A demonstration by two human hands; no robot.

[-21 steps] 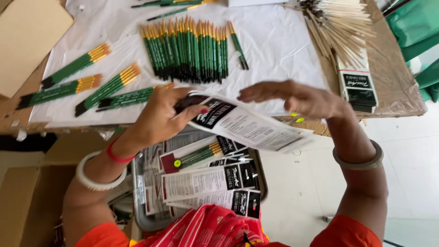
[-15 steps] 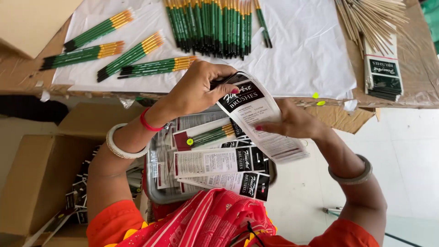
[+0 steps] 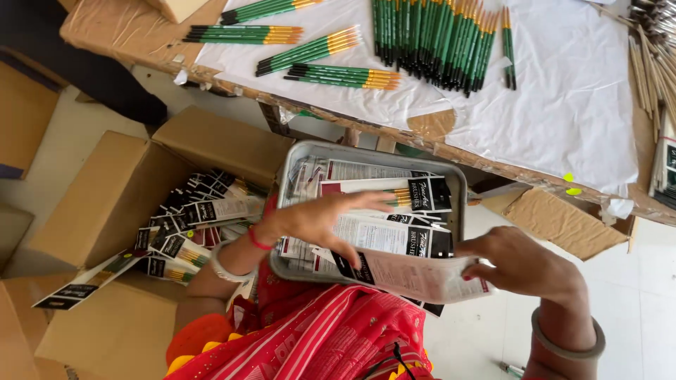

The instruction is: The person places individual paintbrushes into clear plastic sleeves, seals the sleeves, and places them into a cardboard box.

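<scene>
Head view: the right hand [image 3: 524,266] pinches the end of a flat packaging card [image 3: 415,274], white with a black header, held just above the near rim of the metal tray [image 3: 366,151] on the lap. The card looks light, thin and bendy, likely to crease, so it is best taken by an edge. The left hand [image 3: 317,222] hovers with fingers [image 3: 370,202] spread loosely, gripping nothing, touching the packed brush cards [image 3: 415,195] in the tray. Green-handled brushes [image 3: 436,42] lie on the table [image 3: 563,105].
</scene>
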